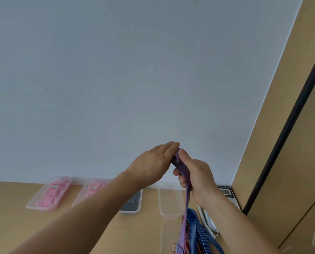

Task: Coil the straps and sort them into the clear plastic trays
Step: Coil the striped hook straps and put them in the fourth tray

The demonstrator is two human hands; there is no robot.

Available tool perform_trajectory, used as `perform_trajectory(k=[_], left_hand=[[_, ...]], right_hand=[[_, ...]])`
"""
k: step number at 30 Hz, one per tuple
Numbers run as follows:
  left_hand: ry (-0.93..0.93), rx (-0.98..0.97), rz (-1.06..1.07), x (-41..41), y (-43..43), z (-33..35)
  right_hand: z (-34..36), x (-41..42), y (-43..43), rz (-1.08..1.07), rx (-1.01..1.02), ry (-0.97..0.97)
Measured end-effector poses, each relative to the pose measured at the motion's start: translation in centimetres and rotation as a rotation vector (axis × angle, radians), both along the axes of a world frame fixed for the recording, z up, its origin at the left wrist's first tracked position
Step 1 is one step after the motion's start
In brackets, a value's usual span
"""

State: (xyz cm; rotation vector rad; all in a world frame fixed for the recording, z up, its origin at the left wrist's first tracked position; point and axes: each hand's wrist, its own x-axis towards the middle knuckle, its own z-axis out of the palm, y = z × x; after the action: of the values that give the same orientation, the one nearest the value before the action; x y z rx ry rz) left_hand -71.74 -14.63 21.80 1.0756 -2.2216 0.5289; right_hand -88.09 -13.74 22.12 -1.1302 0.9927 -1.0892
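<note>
At the desk's (90, 233) near edge lie loose blue striped straps (198, 228). From there a purple strap (187, 197) rises into the right hand (195, 177), whose curled fingers grip it. The left hand (153, 163) lays straight fingers against the small coil (176, 158) at the strap's top. Its thumb is hidden, so it seems to be pressing rather than pinching. Behind, along the wall (134, 70), stand a clear tray (162, 200), a dark-filled tray (134, 210) and two trays of pink coils (31, 205).
</note>
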Motion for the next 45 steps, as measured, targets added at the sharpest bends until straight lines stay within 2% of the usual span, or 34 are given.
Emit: perform_trajectory(k=[2,3,4,7,8,10,14,21,26,28,33,37,40,42,45], left_hand=[[0.074,0.024,-0.028,0.2,-0.1,-0.3],[0.188,0.100,-0.048,0.2,-0.1,-0.4],[0.361,0.234,-0.071,0.1,0.0,-0.4],[1.055,0.851,-0.164,-0.2,0.4,1.1],[1.214,1.011,-0.236,-0.1,0.4,1.6],[1.314,1.143,-0.322,-0.3,0.7,2.3],[1.283,1.064,-0.315,-0.4,0.6,2.4],[1.312,1.061,-0.374,-0.1,0.6,2.8],[1.205,0.892,-0.261,-0.3,0.2,2.2],[1.109,0.800,-0.233,-0.2,0.0,1.8],[0.704,0.539,-0.137,0.4,-0.4,-0.1],[0.479,0.408,-0.090,1.0,-0.2,-0.6],[0.256,0.172,-0.043,1.3,-0.4,-0.7],[0.168,0.074,-0.017,1.3,-0.6,-0.6],[0.134,-0.044,-0.039,1.7,-1.0,-0.8]], right_hand=[[0.1,0.0,0.1,0.009,-0.030,-0.046],[0.2,-0.1,0.2,0.009,-0.060,-0.063],[0.3,-0.1,0.2,0.007,-0.093,-0.077],[0.6,-0.2,0.2,0.026,-0.192,-0.068],[0.6,-0.1,0.2,0.034,-0.222,-0.035],[0.4,0.1,0.1,0.041,-0.260,0.024],[0.0,0.2,0.0,0.058,-0.286,0.095],[-0.4,0.1,-0.7,-0.012,-0.244,0.116],[-0.9,0.3,-1.1,-0.043,-0.162,0.150],[-0.8,0.3,-1.2,-0.049,-0.108,0.168],[0.0,0.0,-1.4,0.026,-0.012,0.115],[0.0,-0.1,-1.5,0.084,0.029,0.044],[-0.3,0.0,-1.6,0.102,0.038,0.019],[-0.5,0.1,-1.6,0.092,0.030,0.008],[-0.6,0.2,-1.7,0.102,0.013,-0.012]])
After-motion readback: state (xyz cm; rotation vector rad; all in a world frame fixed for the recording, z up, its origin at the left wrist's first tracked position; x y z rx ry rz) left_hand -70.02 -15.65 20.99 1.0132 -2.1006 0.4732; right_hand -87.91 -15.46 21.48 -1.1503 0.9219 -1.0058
